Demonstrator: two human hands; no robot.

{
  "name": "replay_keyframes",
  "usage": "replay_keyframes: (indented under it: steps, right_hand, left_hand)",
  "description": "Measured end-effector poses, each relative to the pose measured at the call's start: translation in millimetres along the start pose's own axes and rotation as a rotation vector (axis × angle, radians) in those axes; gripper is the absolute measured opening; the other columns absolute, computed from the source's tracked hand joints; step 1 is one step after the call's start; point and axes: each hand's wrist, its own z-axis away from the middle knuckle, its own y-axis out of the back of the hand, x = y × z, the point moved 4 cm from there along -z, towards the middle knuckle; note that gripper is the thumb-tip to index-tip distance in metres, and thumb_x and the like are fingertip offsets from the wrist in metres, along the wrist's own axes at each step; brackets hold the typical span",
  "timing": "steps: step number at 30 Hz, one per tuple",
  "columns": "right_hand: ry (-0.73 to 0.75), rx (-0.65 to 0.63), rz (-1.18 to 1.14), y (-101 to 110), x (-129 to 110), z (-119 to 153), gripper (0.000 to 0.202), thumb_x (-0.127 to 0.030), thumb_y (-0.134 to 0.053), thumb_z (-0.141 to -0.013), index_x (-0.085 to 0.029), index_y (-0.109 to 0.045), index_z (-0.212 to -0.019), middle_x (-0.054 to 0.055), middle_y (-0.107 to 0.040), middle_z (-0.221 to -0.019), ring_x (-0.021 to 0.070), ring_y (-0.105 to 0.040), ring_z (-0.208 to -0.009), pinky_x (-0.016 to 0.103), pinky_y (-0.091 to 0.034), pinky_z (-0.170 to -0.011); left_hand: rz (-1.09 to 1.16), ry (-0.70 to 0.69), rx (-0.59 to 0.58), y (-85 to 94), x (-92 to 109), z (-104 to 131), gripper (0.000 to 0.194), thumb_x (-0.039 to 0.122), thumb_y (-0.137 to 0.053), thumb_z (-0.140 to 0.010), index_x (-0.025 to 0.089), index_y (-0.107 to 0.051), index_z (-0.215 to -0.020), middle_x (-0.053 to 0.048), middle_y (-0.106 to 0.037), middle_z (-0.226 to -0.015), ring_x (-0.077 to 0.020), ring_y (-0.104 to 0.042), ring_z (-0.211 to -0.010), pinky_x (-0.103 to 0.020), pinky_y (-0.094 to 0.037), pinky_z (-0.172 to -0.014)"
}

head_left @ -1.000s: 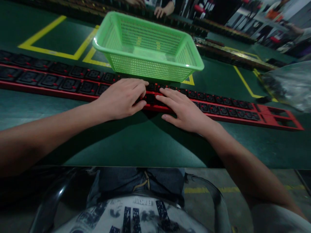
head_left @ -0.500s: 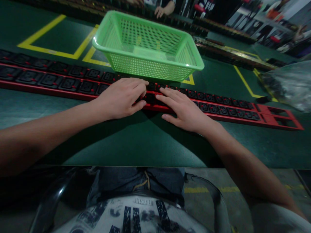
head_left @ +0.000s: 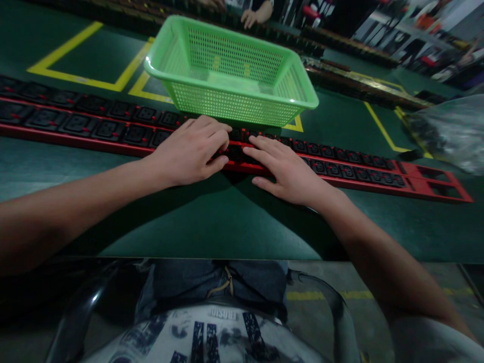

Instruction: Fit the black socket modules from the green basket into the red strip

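Two long red strips (head_left: 416, 182) fitted with rows of black sockets (head_left: 109, 130) lie side by side across the green table. My left hand (head_left: 194, 151) rests over the middle of the strips, its fingers bent and the thumb toward the near edge; what lies under its fingertips is hidden. Just to its right, my right hand (head_left: 283, 169) lies on the strips with fingers spread and nothing held. A gap showing sockets separates the two hands.
Behind the strips stands a green perforated basket (head_left: 234, 98). At the right lies a clear plastic bag (head_left: 449, 131). Yellow tape (head_left: 83, 82) marks the green table (head_left: 227, 222). Across the table a person's hand (head_left: 249, 18) shows near more strips.
The knuckles of my left hand have risen slightly. My right hand stays in nearly the same place.
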Motion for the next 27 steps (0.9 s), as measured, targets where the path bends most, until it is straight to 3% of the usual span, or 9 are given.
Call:
replay_keyframes:
  steps: [11, 22, 27]
  right_hand:
    - [0.008, 0.014, -0.018, 0.4, 1.8, 0.4, 0.069, -0.036, -0.065, -0.102, -0.026, -0.05, -0.169, 0.016, -0.044, -0.178, 0.0416, -0.041, -0.164, 0.073, -0.035, -0.13]
    - [0.009, 0.013, -0.019, -0.2, 2.4, 0.4, 0.068, -0.035, -0.066, -0.102, -0.026, -0.051, -0.168, 0.017, -0.044, -0.178, 0.0406, -0.04, -0.165, 0.073, -0.035, -0.13]
    - [0.012, 0.016, -0.013, -0.7, 2.8, 0.6, 0.068, -0.034, -0.065, -0.102, -0.024, -0.051, -0.168, 0.018, -0.043, -0.178, 0.0403, -0.039, -0.165, 0.073, -0.035, -0.13]
  left_hand:
    - [0.063, 0.006, -0.004, 1.3, 1.9, -0.5, 0.026, 0.031, -0.058, -0.098, 0.023, -0.074, -0.116, -0.012, -0.073, -0.146, -0.0377, -0.062, -0.139, -0.058, -0.051, -0.116]
    - [0.063, -0.002, -0.03, 1.3, 2.4, -0.8, 0.025, 0.03, -0.059, -0.099, 0.021, -0.074, -0.116, -0.014, -0.073, -0.145, -0.0382, -0.061, -0.141, -0.059, -0.05, -0.119]
    - [0.053, 0.008, -0.019, 0.2, 3.0, 0.0, 0.031, 0.032, -0.059, -0.1, 0.02, -0.073, -0.125, -0.016, -0.07, -0.152, -0.0401, -0.06, -0.144, -0.061, -0.05, -0.119]
